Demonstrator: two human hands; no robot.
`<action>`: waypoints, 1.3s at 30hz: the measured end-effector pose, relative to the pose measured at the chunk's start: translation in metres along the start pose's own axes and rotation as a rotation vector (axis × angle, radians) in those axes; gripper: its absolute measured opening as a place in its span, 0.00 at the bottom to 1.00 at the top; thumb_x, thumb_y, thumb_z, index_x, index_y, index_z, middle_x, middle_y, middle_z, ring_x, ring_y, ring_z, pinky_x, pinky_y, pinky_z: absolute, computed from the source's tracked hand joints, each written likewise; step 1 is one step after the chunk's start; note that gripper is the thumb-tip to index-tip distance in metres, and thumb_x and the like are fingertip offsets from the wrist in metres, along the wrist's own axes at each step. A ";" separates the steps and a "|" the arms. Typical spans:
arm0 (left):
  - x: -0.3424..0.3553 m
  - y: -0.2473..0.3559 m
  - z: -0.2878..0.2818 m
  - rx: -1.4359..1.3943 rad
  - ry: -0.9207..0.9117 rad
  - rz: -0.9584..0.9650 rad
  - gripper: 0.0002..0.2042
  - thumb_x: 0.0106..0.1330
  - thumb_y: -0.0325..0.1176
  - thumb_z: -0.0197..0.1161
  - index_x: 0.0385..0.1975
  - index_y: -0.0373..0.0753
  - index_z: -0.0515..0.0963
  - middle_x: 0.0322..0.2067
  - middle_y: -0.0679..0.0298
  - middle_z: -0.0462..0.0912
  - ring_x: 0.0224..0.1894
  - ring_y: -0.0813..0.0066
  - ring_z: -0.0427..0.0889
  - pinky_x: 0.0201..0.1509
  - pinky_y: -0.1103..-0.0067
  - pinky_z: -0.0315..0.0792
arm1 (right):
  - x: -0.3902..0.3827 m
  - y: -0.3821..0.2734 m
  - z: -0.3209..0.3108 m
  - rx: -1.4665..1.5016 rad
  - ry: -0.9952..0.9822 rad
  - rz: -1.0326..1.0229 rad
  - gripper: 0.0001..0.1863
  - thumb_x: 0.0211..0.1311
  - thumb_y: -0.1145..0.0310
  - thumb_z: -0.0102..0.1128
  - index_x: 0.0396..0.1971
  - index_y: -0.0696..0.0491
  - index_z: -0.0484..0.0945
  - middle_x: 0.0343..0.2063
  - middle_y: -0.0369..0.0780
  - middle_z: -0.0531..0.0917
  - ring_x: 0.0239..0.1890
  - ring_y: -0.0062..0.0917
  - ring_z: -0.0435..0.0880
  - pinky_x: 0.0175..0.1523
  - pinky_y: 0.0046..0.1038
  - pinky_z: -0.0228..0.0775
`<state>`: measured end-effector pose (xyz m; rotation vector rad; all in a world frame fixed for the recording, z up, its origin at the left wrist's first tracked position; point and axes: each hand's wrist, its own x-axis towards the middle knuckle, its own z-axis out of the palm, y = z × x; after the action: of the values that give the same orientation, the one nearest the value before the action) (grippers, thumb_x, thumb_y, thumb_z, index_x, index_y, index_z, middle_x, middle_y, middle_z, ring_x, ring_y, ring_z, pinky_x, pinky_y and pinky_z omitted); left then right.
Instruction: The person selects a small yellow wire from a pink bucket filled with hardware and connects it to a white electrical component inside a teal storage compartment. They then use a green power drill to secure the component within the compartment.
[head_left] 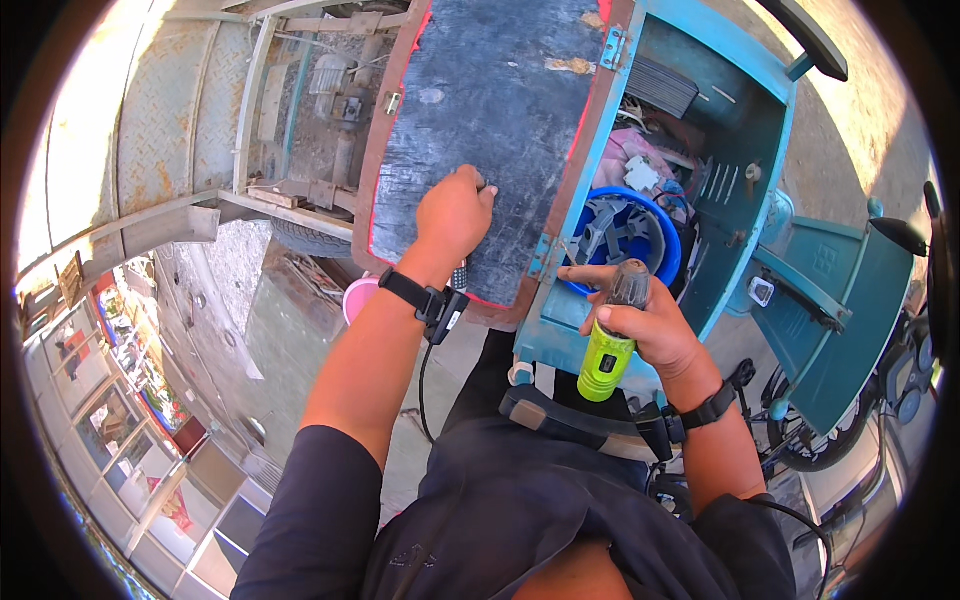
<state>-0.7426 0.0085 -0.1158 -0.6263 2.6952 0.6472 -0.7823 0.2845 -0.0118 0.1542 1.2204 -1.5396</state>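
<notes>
- Right hand (655, 318): grip closed round lime-green canister (606, 362), over blue box's (548, 338) near edge; fingers cover its upper part
- Left hand (455, 212): curled over black lid (490, 95), toward its near edge; grip hides dark stick (460, 277), can't tell if held
- Blue bucket (669, 228) in box: contents unclear
- Pink tub (357, 297): partly hidden

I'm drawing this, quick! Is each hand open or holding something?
Left hand: closed, over the dark board; can't tell what's inside.
Right hand: closed, holding a yellow-green cylinder.
</notes>
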 end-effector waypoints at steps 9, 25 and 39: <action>-0.071 0.058 -0.034 -1.256 -0.607 -0.151 0.11 0.77 0.37 0.58 0.43 0.35 0.81 0.35 0.67 0.83 0.36 0.82 0.81 0.38 0.81 0.73 | 0.009 0.011 0.001 0.074 -0.017 0.023 0.28 0.53 0.68 0.67 0.56 0.61 0.79 0.42 0.39 0.83 0.38 0.23 0.83 0.46 0.28 0.75; -0.071 0.088 -0.065 -1.204 -0.354 0.095 0.08 0.77 0.34 0.58 0.40 0.35 0.78 0.34 0.68 0.84 0.34 0.87 0.78 0.37 0.85 0.74 | 0.011 0.007 0.015 -0.306 -0.018 0.029 0.15 0.53 0.67 0.70 0.40 0.56 0.81 0.32 0.33 0.83 0.36 0.17 0.80 0.44 0.26 0.74; -0.090 0.080 -0.075 -1.219 -0.577 -0.074 0.08 0.78 0.34 0.56 0.39 0.36 0.75 0.30 0.70 0.77 0.30 0.87 0.74 0.32 0.85 0.70 | -0.015 -0.004 0.047 0.021 -0.115 0.181 0.29 0.67 0.49 0.63 0.54 0.59 0.75 0.39 0.35 0.81 0.39 0.20 0.80 0.45 0.27 0.75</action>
<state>-0.7162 0.0669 0.0105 -0.6158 1.5164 2.0623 -0.7571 0.2588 0.0221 0.1823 1.0699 -1.3857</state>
